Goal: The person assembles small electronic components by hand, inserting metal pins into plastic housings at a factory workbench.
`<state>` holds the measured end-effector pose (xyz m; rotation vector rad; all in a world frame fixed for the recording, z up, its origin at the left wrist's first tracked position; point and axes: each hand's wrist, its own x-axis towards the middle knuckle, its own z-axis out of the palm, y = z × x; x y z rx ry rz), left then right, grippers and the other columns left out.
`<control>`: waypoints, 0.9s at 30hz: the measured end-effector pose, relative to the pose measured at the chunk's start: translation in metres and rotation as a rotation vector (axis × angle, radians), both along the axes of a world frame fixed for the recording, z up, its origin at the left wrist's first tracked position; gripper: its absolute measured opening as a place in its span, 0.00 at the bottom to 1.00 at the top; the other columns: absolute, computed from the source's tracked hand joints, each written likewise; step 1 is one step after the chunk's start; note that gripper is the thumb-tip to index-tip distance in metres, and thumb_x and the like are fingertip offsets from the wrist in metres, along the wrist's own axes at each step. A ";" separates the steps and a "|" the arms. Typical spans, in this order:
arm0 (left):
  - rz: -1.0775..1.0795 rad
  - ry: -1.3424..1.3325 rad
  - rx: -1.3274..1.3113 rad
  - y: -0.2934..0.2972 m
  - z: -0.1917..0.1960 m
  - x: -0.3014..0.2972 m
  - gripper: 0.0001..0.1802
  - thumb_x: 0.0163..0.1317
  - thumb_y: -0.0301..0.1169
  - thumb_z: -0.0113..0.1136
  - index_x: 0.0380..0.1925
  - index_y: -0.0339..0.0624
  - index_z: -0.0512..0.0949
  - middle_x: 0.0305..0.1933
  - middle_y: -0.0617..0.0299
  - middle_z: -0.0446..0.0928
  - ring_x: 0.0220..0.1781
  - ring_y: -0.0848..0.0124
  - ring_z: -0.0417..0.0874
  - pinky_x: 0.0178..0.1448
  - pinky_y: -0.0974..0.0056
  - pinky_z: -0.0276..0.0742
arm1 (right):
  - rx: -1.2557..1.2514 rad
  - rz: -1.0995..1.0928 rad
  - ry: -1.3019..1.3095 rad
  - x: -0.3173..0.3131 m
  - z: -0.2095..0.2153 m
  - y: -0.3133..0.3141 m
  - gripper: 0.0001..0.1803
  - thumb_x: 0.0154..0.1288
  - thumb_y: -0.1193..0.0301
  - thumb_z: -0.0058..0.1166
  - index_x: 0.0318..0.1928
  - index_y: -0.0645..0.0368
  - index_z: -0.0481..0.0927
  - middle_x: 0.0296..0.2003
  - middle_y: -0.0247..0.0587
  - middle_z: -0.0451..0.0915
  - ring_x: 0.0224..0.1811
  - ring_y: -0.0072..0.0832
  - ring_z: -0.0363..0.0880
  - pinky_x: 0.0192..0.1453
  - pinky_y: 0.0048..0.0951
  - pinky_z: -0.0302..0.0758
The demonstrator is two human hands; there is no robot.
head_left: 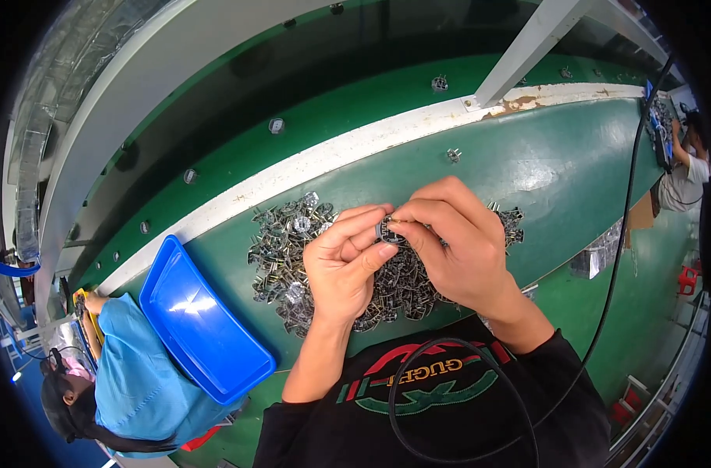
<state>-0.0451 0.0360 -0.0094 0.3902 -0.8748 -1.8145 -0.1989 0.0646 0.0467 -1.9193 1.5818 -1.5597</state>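
A small round dark part with metal showing on it (386,231) is held up between my two hands, above a heap of similar parts. My left hand (344,261) is closed, its thumb and fingertips gripping the part's left side. From the right, my right hand (457,238) pinches at the part's upper right edge. Whether a separate tiny piece sits in that pinch is hidden by the fingers. Beneath and around both hands spreads the heap of small round metal-pinned parts (281,249), lying loose on the green tabletop (418,173).
Left of the heap stands a blue plastic tray (207,327). Beyond a white rail (293,160), several single parts sit spaced along a green belt (238,144). A black cable (632,171) hangs down on the right. One co-worker sits at left, another at far right.
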 end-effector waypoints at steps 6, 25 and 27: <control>0.026 -0.066 -0.069 0.001 -0.005 0.000 0.23 0.54 0.08 0.63 0.52 0.25 0.77 0.59 0.46 0.74 0.61 0.58 0.79 0.61 0.62 0.82 | 0.031 0.039 0.052 -0.005 0.000 0.002 0.08 0.55 0.82 0.64 0.35 0.63 0.79 0.32 0.39 0.77 0.27 0.34 0.80 0.26 0.31 0.76; -0.043 -0.141 0.228 -0.014 0.005 -0.001 0.18 0.56 0.10 0.62 0.49 0.26 0.79 0.50 0.46 0.82 0.50 0.64 0.85 0.57 0.64 0.83 | -0.060 0.005 0.061 -0.001 -0.025 -0.002 0.13 0.55 0.83 0.60 0.43 0.64 0.83 0.33 0.41 0.79 0.30 0.33 0.81 0.30 0.29 0.77; 0.035 -0.382 0.185 -0.035 0.005 -0.013 0.15 0.57 0.11 0.63 0.45 0.27 0.81 0.45 0.50 0.84 0.44 0.68 0.86 0.54 0.66 0.82 | 0.100 -0.008 -0.018 -0.028 -0.035 -0.001 0.12 0.58 0.82 0.58 0.43 0.64 0.83 0.33 0.43 0.79 0.32 0.36 0.81 0.33 0.31 0.78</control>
